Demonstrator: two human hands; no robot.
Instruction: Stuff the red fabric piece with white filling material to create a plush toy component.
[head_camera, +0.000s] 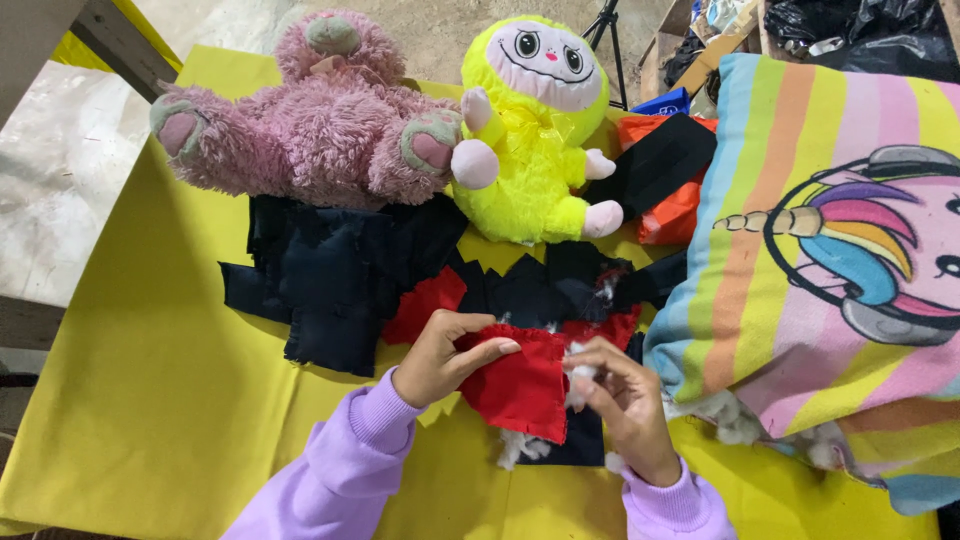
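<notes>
Red fabric piece (520, 385) lies near the front edge of the yellow-covered table (150, 400), partly over dark navy cloth scraps (330, 275). Left hand (440, 358) is pinched closed on its left edge; right hand (625, 400) grips a tuft of white stuffing (578, 372) at its right edge. Open room — the table's left side. Rear edge carries a shaggy pink plush (310, 110) and a fuzzy neon-yellow plush (535, 140); a striped pillow (830, 280) crowds the right edge.

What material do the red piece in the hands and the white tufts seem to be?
The red piece looks like thin matte woven or felt cloth: it folds softly, without shine. The white tufts seem to be fibre stuffing: loose, fluffy, wispy edges. The right hand pinches some.
</notes>
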